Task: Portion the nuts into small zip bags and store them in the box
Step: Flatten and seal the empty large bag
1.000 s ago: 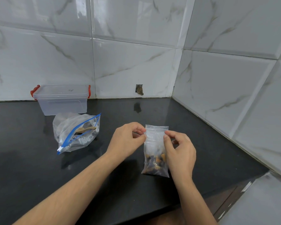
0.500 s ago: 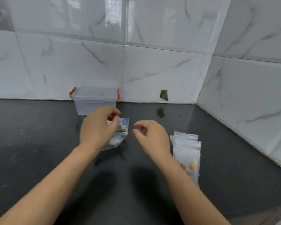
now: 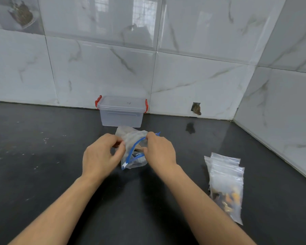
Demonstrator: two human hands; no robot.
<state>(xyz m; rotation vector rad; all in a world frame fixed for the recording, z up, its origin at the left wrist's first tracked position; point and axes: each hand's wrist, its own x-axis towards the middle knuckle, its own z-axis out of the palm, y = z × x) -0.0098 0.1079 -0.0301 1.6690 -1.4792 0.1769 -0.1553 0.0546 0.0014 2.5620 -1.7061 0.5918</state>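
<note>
- Now both hands grasp the big blue-zip bag (image 3: 133,152) at its mouth: left hand (image 3: 102,156) pinches one side, right hand (image 3: 160,152) the zip edge.
- Tugging unevenly could tip it and scatter nuts over the worktop (image 3: 42,165).
- Filled small zip bags (image 3: 225,184) lie apart at right.
- Clear box (image 3: 121,112), lid on, stands just behind.

Soft daylight, glossy tile (image 3: 193,41) glare
</note>
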